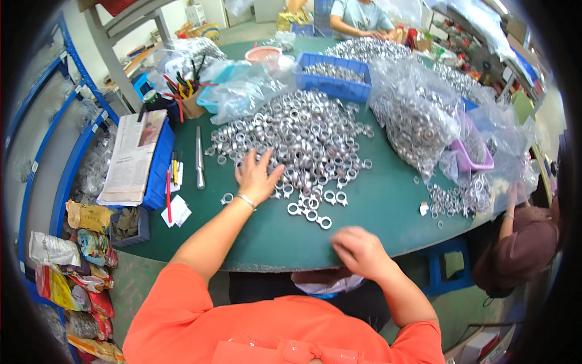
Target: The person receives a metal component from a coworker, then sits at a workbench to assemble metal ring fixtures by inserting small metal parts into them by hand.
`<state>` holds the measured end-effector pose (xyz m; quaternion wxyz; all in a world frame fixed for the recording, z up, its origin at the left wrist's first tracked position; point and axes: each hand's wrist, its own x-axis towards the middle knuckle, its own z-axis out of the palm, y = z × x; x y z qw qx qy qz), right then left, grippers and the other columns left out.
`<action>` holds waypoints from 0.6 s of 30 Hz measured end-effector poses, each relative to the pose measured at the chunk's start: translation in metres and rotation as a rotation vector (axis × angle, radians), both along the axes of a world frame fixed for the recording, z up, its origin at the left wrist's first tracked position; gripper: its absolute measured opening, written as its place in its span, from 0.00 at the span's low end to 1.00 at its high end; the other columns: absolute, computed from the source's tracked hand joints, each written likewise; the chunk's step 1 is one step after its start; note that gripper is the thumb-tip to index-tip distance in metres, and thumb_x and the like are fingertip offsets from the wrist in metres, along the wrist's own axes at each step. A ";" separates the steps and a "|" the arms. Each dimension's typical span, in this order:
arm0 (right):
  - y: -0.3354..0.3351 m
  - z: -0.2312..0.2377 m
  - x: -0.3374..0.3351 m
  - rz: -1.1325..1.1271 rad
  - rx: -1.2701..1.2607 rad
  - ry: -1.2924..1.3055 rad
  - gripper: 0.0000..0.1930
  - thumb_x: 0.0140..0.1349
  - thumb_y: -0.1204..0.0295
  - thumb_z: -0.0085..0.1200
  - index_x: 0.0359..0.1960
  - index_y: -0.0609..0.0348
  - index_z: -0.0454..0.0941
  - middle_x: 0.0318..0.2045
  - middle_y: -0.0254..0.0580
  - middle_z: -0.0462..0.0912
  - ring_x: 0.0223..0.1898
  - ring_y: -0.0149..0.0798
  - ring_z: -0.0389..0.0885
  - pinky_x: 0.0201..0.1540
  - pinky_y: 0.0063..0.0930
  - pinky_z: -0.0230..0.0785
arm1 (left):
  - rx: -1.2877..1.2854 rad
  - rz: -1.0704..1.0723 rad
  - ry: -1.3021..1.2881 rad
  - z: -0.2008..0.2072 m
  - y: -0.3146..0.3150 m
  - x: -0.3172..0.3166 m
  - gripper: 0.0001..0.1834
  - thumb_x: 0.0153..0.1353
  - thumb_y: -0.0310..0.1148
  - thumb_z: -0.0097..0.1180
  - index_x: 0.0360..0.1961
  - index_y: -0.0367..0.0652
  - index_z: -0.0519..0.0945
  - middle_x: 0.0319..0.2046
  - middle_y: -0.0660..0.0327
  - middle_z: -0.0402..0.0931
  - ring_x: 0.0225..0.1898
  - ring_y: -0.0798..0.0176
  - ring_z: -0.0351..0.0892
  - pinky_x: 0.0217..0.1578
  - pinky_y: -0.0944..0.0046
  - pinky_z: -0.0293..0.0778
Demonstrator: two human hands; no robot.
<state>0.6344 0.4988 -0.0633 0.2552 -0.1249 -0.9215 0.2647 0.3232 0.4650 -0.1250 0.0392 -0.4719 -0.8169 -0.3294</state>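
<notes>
A broad heap of silver metal rings (297, 130) lies on the green table. My left hand (257, 177) rests at the heap's near left edge, its fingers spread over the rings and gripping none. Several rings (311, 215) lie apart in a short chain-like row in front of the heap, between my two hands. My right hand (359, 252) is over the table's near edge, right of that row. Its fingers are curled together and slightly blurred; anything inside them is hidden.
Left of the heap lies a pointed metal rod (199, 159), beside a newspaper (130, 159) on a blue bin. A blue crate (339, 89) of small parts stands behind. Bagged rings (418, 130) and a pink basket (479, 162) are at right. Another person (515, 249) sits at the right edge.
</notes>
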 end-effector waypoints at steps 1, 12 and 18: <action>0.018 -0.006 -0.016 -0.005 0.048 -0.027 0.14 0.54 0.74 0.59 0.44 0.57 0.78 0.43 0.47 0.79 0.46 0.52 0.77 0.48 0.38 0.71 | -0.051 0.108 0.020 0.002 0.010 0.012 0.27 0.57 0.58 0.53 0.54 0.58 0.75 0.63 0.49 0.58 0.64 0.40 0.54 0.58 0.31 0.48; 0.015 -0.037 -0.031 -0.106 0.076 -0.228 0.30 0.44 0.59 0.67 0.51 0.49 0.73 0.57 0.42 0.68 0.57 0.54 0.64 0.56 0.51 0.58 | -0.071 -0.127 -0.116 0.012 -0.024 0.093 0.22 0.58 0.53 0.54 0.47 0.51 0.80 0.63 0.52 0.59 0.61 0.43 0.56 0.57 0.40 0.53; 0.016 -0.051 0.005 -0.102 0.099 -0.077 0.31 0.44 0.62 0.68 0.52 0.53 0.72 0.55 0.46 0.69 0.57 0.54 0.65 0.58 0.48 0.57 | -0.094 -0.337 -0.115 0.018 -0.023 0.132 0.21 0.59 0.46 0.54 0.51 0.49 0.76 0.65 0.53 0.56 0.64 0.46 0.54 0.60 0.44 0.51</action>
